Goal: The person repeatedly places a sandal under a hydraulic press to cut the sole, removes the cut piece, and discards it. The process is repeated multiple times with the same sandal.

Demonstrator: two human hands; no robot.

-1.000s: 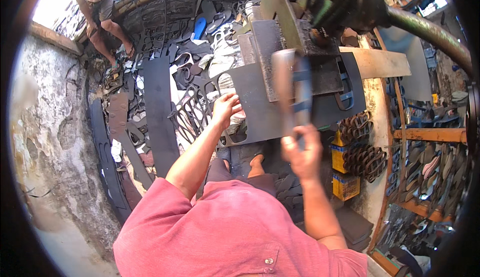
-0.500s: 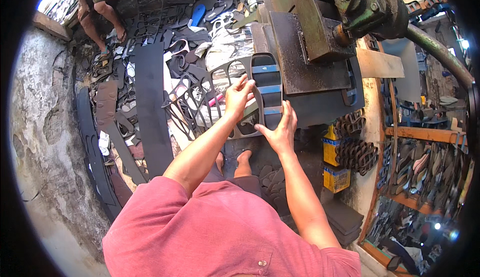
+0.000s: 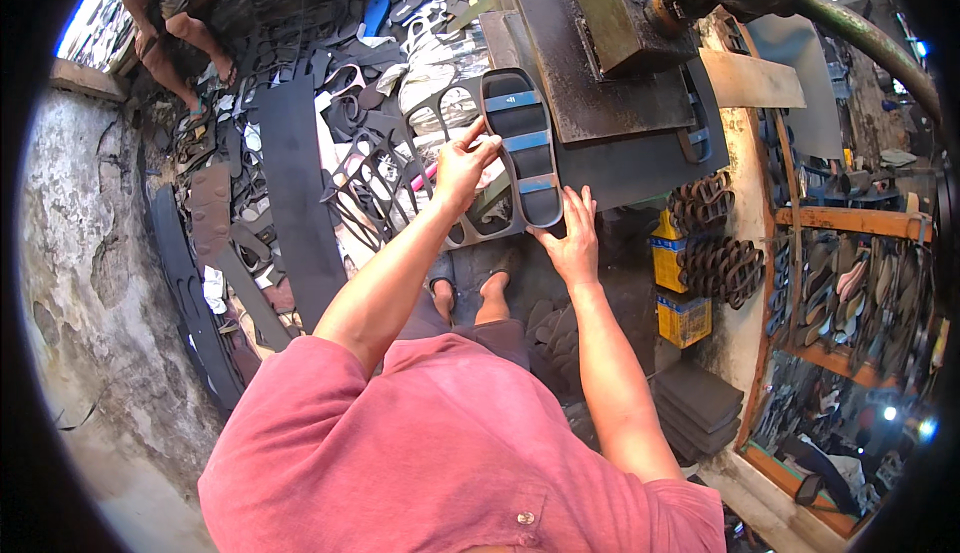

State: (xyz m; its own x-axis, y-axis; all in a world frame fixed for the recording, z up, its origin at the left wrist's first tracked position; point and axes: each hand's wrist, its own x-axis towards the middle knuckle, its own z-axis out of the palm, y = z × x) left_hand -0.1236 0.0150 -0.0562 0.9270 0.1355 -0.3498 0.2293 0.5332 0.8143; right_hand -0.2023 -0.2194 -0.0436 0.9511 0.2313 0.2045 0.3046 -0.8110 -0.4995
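A sole-shaped metal cutting die [image 3: 524,140] with blue crossbars lies on a dark rubber sheet, just left of the press's heavy plate [image 3: 600,63]. My left hand [image 3: 464,168] pinches the die's left rim with thumb and fingers. Around its rounded near end, my right hand [image 3: 572,238] is curved, fingers along the right side and thumb at the tip. Left of the die, the sheet is a web of sole-shaped cut-outs [image 3: 440,118]; to the right it is uncut [image 3: 620,173]. A second blue-barred die [image 3: 697,138] is partly hidden behind the press plate.
Scraps and cut soles cover the area beyond and left, with a long black strip [image 3: 290,173]. Yellow crates [image 3: 684,319] and stacked dark sheets [image 3: 697,398] stand to the right. Racks of dies [image 3: 850,298] line the right wall. Another person's legs [image 3: 190,48] show far left.
My view has shifted, so the bench appears higher. The die, tilted before with its left wall showing, now sits flatter and slightly nearer me. Both hands have stayed on it.
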